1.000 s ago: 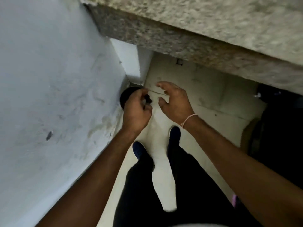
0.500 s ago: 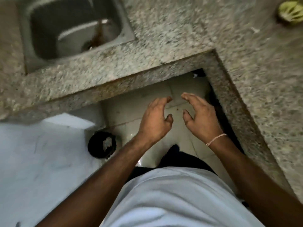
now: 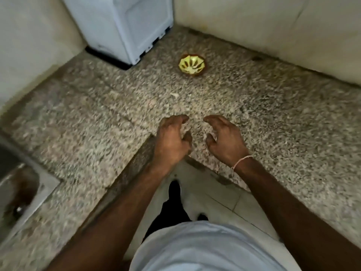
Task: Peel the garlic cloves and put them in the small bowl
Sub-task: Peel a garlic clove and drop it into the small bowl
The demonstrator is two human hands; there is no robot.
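A small yellow bowl point(image 3: 191, 64) with a brown rim stands on the granite counter point(image 3: 97, 118), far ahead near the back wall. My left hand point(image 3: 172, 141) and my right hand point(image 3: 224, 139) hover side by side over the counter's inner corner, well short of the bowl. Both have loosely curved fingers and hold nothing. A small pale scrap point(image 3: 175, 95), perhaps garlic or peel, lies on the counter between my hands and the bowl. The picture is blurred, so I cannot make out the bowl's contents.
A white appliance point(image 3: 125, 26) stands at the back left of the counter, beside the bowl. A steel sink point(image 3: 21, 184) is set into the counter at the far left. Tiled walls close the back and right. The floor and my feet show below.
My view swung up from the floor and the black bin to the counter corner. My left hand let go of what it held over the bin. Both hands rose over the counter.
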